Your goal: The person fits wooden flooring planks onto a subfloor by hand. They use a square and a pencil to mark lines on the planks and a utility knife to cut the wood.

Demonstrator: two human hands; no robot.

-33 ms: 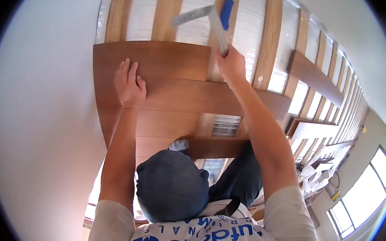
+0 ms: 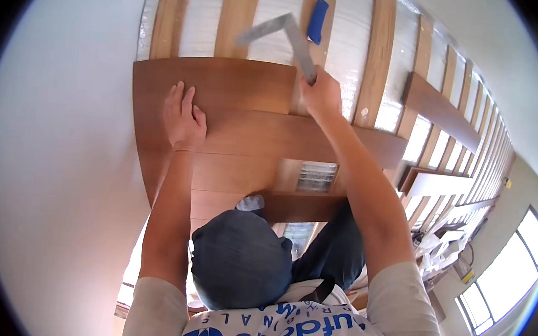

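My left hand [image 2: 184, 118] lies with its fingers stretched out on the brown wooden floor planks [image 2: 240, 132], near their left end. The topmost plank [image 2: 237, 83] runs under the fingertips. In my right hand [image 2: 321, 92] is one leg of an L-shaped flat grey metal bar [image 2: 296, 40], gripped at its lower end. Its other leg points left above the battens, slightly blurred. Just right of the bar's bend, a blue-handled tool [image 2: 317, 22] rests along a batten; its far end is cut off by the frame.
Wooden battens [image 2: 236, 18] run over silvery sheeting [image 2: 345, 31]. A white wall [image 2: 66, 155] borders the left side. Loose planks [image 2: 442, 111] lie across the battens on the right. My dark trouser legs [image 2: 331, 252] are close below the planks, and a window [image 2: 503, 275] stands far right.
The metal bar has tipped a little left and down in my right hand. My left hand stays on the planks; the whole view has shifted slightly.
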